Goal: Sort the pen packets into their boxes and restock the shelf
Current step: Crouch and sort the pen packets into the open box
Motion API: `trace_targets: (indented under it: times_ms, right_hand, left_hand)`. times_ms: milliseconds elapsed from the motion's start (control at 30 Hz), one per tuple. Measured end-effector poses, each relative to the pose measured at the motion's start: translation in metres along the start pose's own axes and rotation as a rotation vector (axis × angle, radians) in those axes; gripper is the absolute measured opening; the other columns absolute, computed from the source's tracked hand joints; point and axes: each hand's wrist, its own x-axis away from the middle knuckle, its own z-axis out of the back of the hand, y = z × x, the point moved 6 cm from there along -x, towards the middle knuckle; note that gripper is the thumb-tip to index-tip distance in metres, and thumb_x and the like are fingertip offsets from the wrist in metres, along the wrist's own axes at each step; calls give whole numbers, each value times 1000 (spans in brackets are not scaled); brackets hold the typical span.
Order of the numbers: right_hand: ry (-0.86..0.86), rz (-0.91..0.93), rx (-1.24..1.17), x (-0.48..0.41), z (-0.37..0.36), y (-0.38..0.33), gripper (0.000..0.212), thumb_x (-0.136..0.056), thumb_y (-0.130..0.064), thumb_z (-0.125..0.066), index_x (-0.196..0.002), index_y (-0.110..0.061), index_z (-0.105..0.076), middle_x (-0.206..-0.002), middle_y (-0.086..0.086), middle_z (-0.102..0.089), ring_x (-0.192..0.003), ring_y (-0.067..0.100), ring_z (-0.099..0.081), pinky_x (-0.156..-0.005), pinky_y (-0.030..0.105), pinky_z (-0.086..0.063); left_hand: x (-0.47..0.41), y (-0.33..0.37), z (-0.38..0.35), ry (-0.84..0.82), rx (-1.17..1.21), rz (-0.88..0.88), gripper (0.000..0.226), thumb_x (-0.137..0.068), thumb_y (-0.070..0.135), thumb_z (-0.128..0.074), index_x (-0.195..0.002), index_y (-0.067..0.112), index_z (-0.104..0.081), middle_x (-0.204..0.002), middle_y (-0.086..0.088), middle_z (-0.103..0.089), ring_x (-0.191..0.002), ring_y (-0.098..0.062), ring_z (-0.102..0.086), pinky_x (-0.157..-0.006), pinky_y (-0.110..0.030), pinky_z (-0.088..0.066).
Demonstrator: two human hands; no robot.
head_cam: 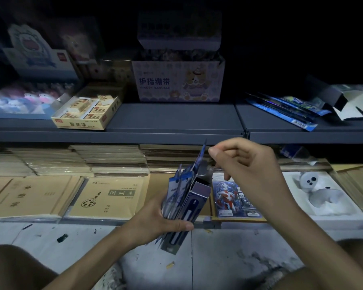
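Note:
My left hand [164, 220] grips a narrow dark blue pen box [194, 203] together with a bundle of blue pen packets [176, 191] standing beside it; the box's top flap is open. My right hand [247, 168] hovers above the box with fingers curled; whether it pinches a packet is unclear. More blue pen packets [285, 110] lie loose on the grey shelf [176, 120] at the right, next to an opened empty carton [352, 101].
A finger bandage box [177, 80] and an eraser box [86, 110] stand on the shelf. Below lie stacks of tan notebooks [109, 197], a hero card pack [233, 197] and a white plush toy [314, 187]. My knees frame the concrete floor [88, 233].

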Motion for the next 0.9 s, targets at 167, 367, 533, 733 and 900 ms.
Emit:
trace_targets:
  times_ms: [167, 367, 533, 733, 900]
  right_hand:
    - [-13, -24, 209, -6, -11, 7, 23, -83, -40, -84, -74, -21, -76, -63, -12, -66, -59, 1, -58, -56, 16, -45]
    - [45, -12, 116, -8, -9, 1, 28, -92, -20, -76, -65, -15, -70, -53, -9, -62, -48, 2, -51, -48, 22, -38]
    - [172, -31, -174, -14, 10, -14, 16, -102, -19, -64, -98, -4, -70, -73, 9, -76, -55, 18, -71, -45, 28, -45]
    - [267, -42, -526, -23, 44, -12, 15, -108, -16, -53, -116, -4, -48, -75, 6, -76, -86, 34, -79, -68, 28, -62]
    - [221, -124, -657, -18, 51, -8, 21, -94, 5, -64, -111, -2, -55, -98, 22, -70, -95, 36, -78, -80, 26, -62]
  left_hand:
    - [-1, -1, -6, -49, -9, -42, 68, -79, 13, -89, -131, 37, -53, -120, 18, -72, -112, -7, -70, -91, -20, -55]
    - [-3, 0, 1, -23, -8, -41, 72, -76, 15, -90, -131, 38, -51, -118, 20, -72, -111, -6, -70, -91, -23, -57]
    - [-3, 1, 6, 9, 13, -43, 77, -75, 8, -90, -133, 36, -49, -116, 22, -73, -109, -3, -70, -88, -17, -55]
    - [0, -8, 10, 13, 19, 31, 56, -74, 17, -89, -119, 30, -59, -107, 14, -77, -100, -6, -74, -80, -19, -58]
    - [2, -9, 13, 45, 59, 17, 66, -68, 23, -89, -125, 32, -56, -112, 18, -76, -105, -5, -72, -83, -18, -57]
